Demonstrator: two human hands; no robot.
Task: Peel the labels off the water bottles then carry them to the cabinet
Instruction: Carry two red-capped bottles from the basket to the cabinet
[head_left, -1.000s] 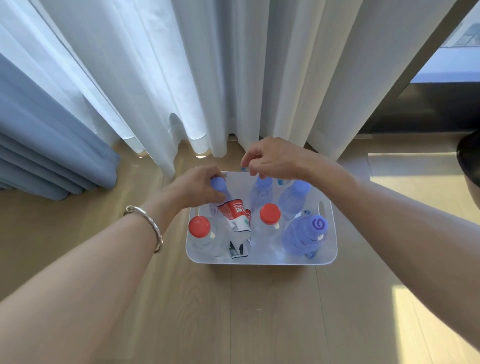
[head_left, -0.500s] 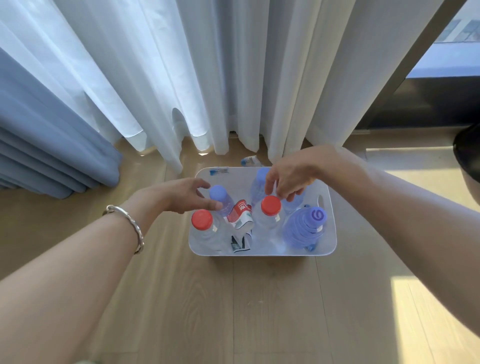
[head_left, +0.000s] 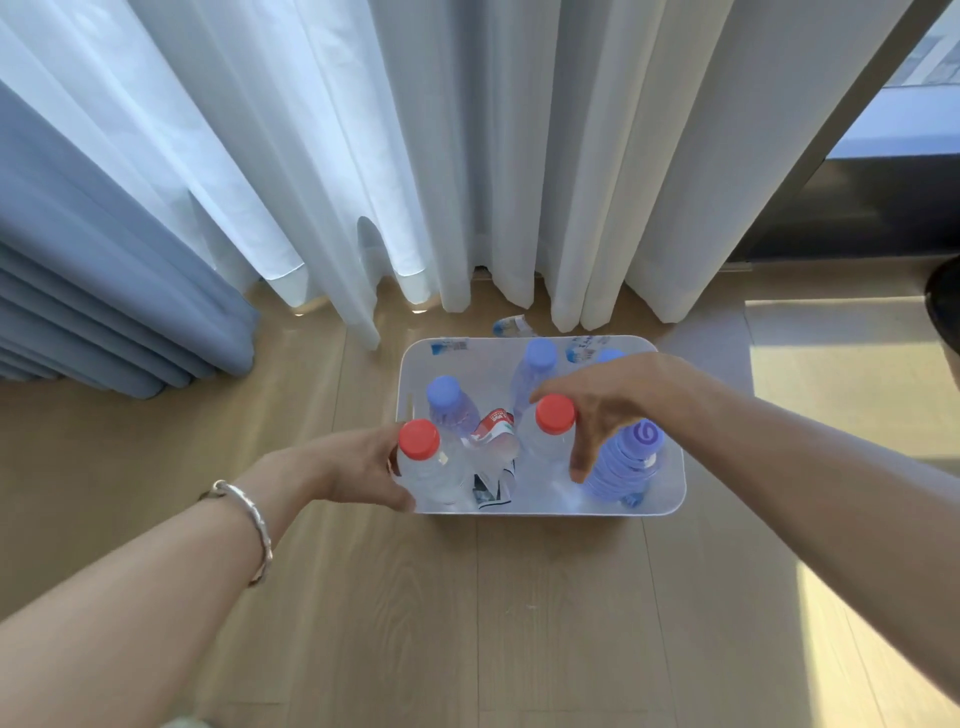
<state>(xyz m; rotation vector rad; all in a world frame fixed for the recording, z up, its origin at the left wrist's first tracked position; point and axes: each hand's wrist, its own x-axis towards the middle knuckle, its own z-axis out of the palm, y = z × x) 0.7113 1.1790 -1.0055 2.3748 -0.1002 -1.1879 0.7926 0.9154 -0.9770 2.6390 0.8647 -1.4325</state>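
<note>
Nearest the viewer, two bare forearms reach out over a pale wooden floor (head_left: 467, 623), the left wrist wearing a thin silver bangle (head_left: 249, 525). The left hand (head_left: 358, 470) wraps its fingers (head_left: 382, 435) round the body of a clear plastic water bottle with a red cap (head_left: 431, 467), thumb on the near side and the other fingers behind it, in a closed hold. This bottle stands upright in the near left corner of a white plastic bin (head_left: 675, 499), and no label shows on it. To the right of those fingers, the right hand (head_left: 608, 400) comes down over a second clear red-capped bottle (head_left: 545, 441), thumb pointing down its right side and fingers curled behind the cap, loosely closed round its shoulder. If full, each bottle will likely feel fairly heavy. The bare thin walls look smooth, slippery and easy to dent, so the stiff neck under the cap or a full wrap round the body seems the safest hold. Just right of the right thumb stands a ribbed purple bottle (head_left: 626, 462). Between the two hands lies a crumpled red and white label (head_left: 493, 423). Beyond the fingers stand blue-capped bottles (head_left: 449, 400), then white sheer curtains (head_left: 467, 156).
</note>
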